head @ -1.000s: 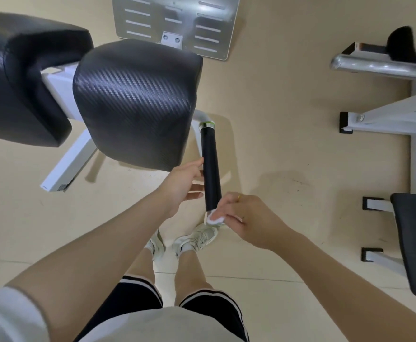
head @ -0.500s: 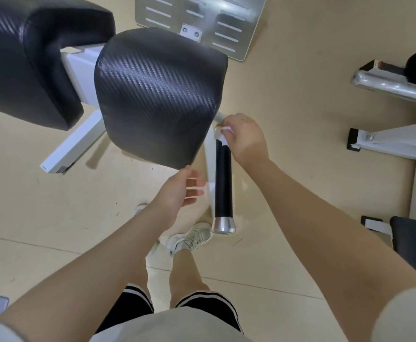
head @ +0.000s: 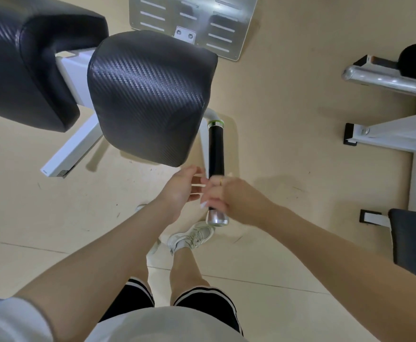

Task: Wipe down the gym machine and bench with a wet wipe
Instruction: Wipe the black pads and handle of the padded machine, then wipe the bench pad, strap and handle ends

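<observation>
A black handle grip (head: pixel 216 149) with a silver end cap (head: pixel 217 217) sticks out from the gym machine beside its black padded cushion (head: pixel 147 95). My right hand (head: pixel 229 196) is curled round the lower part of the handle, just above the cap, and a corner of the white wet wipe (head: pixel 203 205) peeks out from under its fingers. My left hand (head: pixel 182 188) hovers just left of the handle with fingers relaxed and holds nothing. A second black pad (head: pixel 27 60) sits at the far left.
A perforated metal footplate (head: pixel 194 23) lies on the beige floor behind the cushion. White frame legs (head: pixel 73 146) run under the pads. Another machine with a chrome bar (head: pixel 387 81) and a dark bench pad (head: pixel 414 243) stands at the right. My feet in white sneakers (head: pixel 192 236) are below the handle.
My right hand slid with the wipe from the handle's top end down to its lower end by the silver cap. My left hand stayed beside the handle.
</observation>
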Tool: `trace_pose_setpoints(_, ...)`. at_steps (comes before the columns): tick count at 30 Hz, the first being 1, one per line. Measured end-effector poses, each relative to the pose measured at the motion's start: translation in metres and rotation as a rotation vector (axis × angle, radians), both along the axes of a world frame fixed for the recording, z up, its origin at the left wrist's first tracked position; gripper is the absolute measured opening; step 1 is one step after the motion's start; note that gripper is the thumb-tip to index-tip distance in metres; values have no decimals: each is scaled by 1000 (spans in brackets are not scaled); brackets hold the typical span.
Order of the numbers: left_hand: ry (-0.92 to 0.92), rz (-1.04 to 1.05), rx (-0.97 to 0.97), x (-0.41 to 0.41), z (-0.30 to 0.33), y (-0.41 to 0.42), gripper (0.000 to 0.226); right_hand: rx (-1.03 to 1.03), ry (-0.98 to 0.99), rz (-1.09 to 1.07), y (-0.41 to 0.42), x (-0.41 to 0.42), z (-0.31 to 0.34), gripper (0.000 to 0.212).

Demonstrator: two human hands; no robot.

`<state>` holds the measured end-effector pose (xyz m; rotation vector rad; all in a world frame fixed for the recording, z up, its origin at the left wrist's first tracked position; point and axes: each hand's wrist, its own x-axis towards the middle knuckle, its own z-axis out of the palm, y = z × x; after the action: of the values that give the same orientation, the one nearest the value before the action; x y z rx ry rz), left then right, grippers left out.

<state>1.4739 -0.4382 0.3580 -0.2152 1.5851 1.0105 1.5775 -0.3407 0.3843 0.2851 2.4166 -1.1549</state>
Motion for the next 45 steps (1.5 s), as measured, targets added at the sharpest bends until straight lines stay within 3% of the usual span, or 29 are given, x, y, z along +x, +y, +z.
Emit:
trace_pose_setpoints(2,59,-76,32,5,2,0,31,-84,103,-244,-4,17,6,22)
trace_pose_setpoints(4,128,-147,53,13,3,-2,35,-85,180,-705,4,20,-3,9)
trace_pose_setpoints(6,142,-158,82,18,0,-7,41,-28,222,-1101,21,7,-22,11)
trace_pose_setpoints(9,140,-180,121,18,-4,-11,51,-162,198,-1370,46,-19,-54,18)
trace_pose_setpoints(13,148,-212,119,16,-2,-7,49,-343,127,-1240,40,-34,-73,16)
trace_pose_setpoints(18,171,-281,121,13,4,-4,47,-635,130,-1239,11,4,-42,8)
trace_pose_setpoints(21,183,-276,102,12,6,-4,48,-665,47,-1151,-15,41,-25,16)
trace_pose_setpoints(24,176,-289,81,14,14,-2,50,-652,-8,-1063,-29,67,-6,6)
trace_pose_setpoints(26,241,-348,52,15,21,1,52,-655,2,-1130,-34,75,9,16)
trace_pose_setpoints(28,417,-469,25,18,35,3,49,-657,69,-1309,-41,81,26,19)
trace_pose_setpoints(31,503,-510,179,27,66,1,30,-613,195,-1476,-54,92,56,16)
trace_pose_setpoints(36,259,-686,528,45,132,-16,21,-695,368,-1558,-85,107,109,14)
trace_pose_setpoints(42,167,-871,657,59,178,-26,9,-681,567,-1573,-105,126,157,11)
trace_pose_setpoints(45,194,-953,711,72,199,-22,17,-648,609,-1546,-104,147,174,6)
